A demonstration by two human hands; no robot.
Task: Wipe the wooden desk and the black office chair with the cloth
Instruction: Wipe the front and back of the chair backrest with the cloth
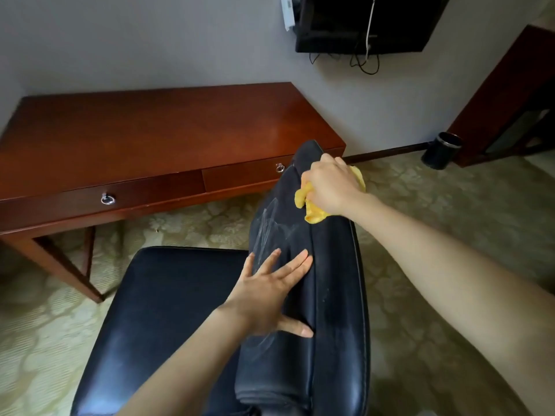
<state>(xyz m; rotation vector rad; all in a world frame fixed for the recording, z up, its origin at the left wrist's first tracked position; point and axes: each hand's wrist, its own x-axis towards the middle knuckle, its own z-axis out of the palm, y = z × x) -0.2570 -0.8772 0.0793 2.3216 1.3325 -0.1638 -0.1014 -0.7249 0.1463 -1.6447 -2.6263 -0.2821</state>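
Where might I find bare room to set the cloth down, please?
Bare: the desk top, wall to drawer fronts, and the chair seat beside the backrest. Crowded: the backrest, under left hand, right hand and cloth.

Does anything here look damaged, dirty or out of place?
Yes: the black office chair has whitish streaks across its backrest, just above the left hand lying flat on it; dust, smears or scuffs, I cannot tell. The right hand grips the yellow cloth higher up. Loose cables dangle below the wall screen.
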